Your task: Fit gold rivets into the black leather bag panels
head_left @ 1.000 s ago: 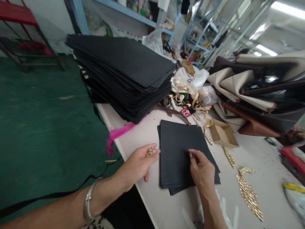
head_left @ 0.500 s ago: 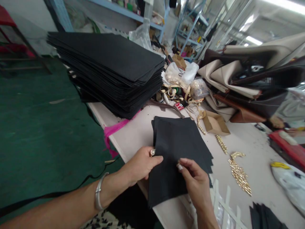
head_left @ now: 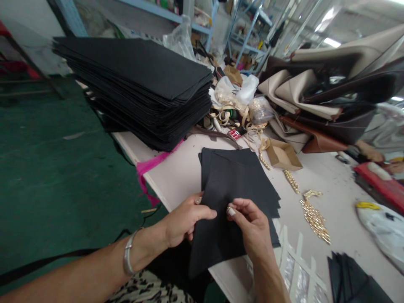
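A black fabric sheet (head_left: 227,189) is lifted off a small pile of black sheets (head_left: 252,168) at the table's near edge. My left hand (head_left: 183,221), with a ring and a silver bracelet, grips the sheet's left edge, thumb on top. Close beside it, my right hand (head_left: 251,229) pinches the sheet's middle with bent fingers. The sheet's lower part hangs over the table edge toward me.
A tall stack of large black sheets (head_left: 142,80) fills the table's far left. Gold chains (head_left: 312,216), a small cardboard box (head_left: 282,155), ribbon clutter, beige and brown leather (head_left: 315,101), white strips (head_left: 299,269) and another black pile (head_left: 353,277) lie around. Green floor lies left.
Both hands took hold of the top sheet and pulled it toward me off the pile. Its lower edge now hangs past the table edge.
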Motion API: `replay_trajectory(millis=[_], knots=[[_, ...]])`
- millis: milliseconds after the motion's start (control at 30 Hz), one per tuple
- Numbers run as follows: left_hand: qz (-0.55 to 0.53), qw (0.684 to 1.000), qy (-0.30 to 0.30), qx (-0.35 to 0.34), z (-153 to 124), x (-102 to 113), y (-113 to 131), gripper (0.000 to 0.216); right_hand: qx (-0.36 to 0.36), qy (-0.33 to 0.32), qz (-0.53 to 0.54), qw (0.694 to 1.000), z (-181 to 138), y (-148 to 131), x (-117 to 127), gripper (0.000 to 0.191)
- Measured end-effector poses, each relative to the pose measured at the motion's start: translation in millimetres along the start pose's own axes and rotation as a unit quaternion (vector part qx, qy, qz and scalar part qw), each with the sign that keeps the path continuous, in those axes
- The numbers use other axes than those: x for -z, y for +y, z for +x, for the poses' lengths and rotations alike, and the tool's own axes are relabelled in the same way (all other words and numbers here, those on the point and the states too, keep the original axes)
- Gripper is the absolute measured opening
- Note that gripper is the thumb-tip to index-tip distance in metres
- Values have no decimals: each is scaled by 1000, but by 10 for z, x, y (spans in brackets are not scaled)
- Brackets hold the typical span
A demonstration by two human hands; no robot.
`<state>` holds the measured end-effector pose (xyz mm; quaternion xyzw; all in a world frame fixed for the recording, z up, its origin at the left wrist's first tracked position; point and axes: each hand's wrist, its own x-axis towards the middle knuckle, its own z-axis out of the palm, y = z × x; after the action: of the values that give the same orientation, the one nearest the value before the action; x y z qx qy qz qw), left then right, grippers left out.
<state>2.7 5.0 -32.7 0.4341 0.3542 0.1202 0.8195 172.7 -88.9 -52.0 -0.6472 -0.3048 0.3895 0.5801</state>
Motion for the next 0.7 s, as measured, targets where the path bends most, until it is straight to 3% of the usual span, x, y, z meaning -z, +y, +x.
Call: replay_trajectory(millis=[267, 533, 700], knots=[[-8, 1000, -11, 15, 32, 16, -55, 23, 25, 12, -14, 1000, -52, 1, 29, 22], [21, 999, 13, 24, -20, 1, -60, 24, 57, 13, -126, 990, -151, -141, -22, 14], [80, 997, 13, 19, -57, 17, -71, 22, 47, 12, -148, 988, -222, -185, -12, 23]])
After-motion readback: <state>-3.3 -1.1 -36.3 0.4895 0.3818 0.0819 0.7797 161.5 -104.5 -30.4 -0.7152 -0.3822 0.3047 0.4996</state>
